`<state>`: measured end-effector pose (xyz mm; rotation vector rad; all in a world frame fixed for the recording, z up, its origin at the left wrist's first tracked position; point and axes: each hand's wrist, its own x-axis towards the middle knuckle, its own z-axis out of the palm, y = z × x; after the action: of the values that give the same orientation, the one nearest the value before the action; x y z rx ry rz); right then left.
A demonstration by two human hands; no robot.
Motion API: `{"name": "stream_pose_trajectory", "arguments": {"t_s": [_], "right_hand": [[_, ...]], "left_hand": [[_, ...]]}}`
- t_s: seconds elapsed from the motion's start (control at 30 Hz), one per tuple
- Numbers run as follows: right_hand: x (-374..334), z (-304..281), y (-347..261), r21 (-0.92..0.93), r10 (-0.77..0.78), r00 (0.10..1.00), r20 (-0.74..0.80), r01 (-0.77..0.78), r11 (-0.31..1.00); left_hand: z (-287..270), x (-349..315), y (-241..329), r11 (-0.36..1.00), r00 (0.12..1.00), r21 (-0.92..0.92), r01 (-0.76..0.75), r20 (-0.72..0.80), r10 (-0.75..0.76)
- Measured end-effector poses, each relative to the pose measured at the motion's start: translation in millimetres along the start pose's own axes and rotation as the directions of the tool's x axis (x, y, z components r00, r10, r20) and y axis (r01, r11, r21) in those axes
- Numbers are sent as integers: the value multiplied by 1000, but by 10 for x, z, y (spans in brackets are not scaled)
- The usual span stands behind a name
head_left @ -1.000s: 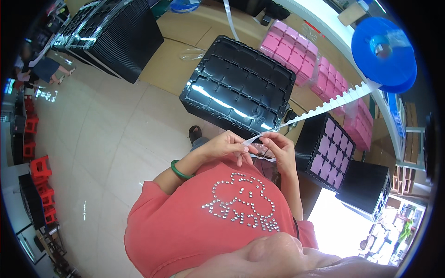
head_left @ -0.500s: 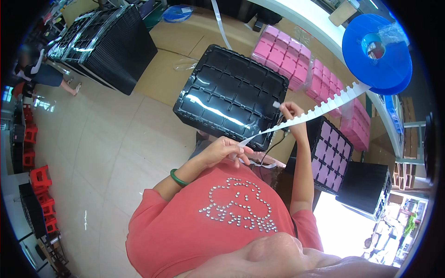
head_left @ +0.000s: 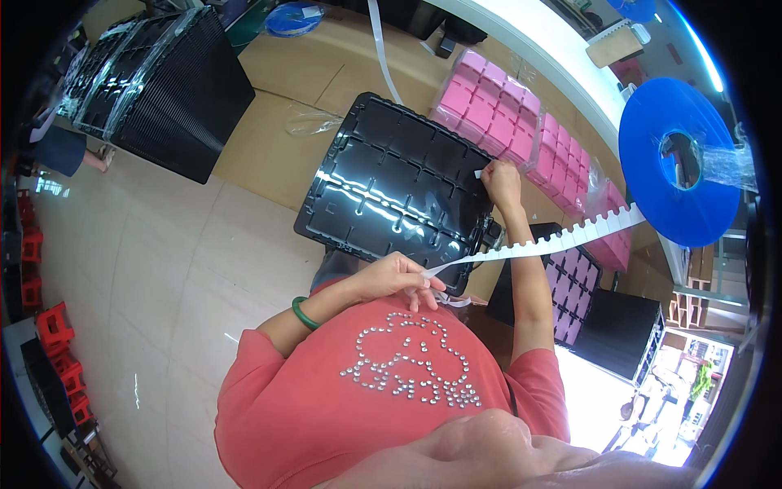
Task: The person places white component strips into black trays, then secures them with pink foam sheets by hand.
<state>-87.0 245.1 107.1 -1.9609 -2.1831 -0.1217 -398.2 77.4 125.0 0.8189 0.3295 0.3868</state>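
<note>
A stack of black trays point(head_left: 175, 102) stands at the left end of the cardboard-covered bench point(head_left: 265, 155), with a blue coil point(head_left: 293, 19) beside its upper right corner. Further right, the left hand point(head_left: 401, 279) pinches the free end of a white strip point(head_left: 562, 242), just below the near edge of a glossy black tray point(head_left: 399, 179). At that tray's right edge, close to its far right corner, the right hand point(head_left: 501, 181) grips a small white piece point(head_left: 479, 174) between its fingertips. Pink trays point(head_left: 489, 106) line the bench beyond. The notched strip crosses above the right forearm to a blue reel point(head_left: 652, 179).
</note>
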Motion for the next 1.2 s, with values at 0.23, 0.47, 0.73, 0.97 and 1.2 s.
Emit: {"name": "stream_pose_trajectory", "arguments": {"t_s": [0.23,0.47,0.73,0.97,1.2], "right_hand": [[-66,-38,-65,8,-170,980,-98,172,985],[-171,-43,-105,149,-148,984,-96,161,976],[-171,74,-101,181,130,974,-187,-96,979],[-71,97,-82,-49,-254,954,-162,249,967],[-462,-248,-105,420,144,968,-204,-46,906]], "left_hand": [[-101,87,122,999,999,27,46,10,-46],[-83,58,118,997,997,15,72,4,-72],[33,-14,23,997,1000,73,21,-13,-20],[289,-89,-140,997,1000,70,16,4,-16],[494,-303,-282,1000,997,7,-26,-67,26]]}}
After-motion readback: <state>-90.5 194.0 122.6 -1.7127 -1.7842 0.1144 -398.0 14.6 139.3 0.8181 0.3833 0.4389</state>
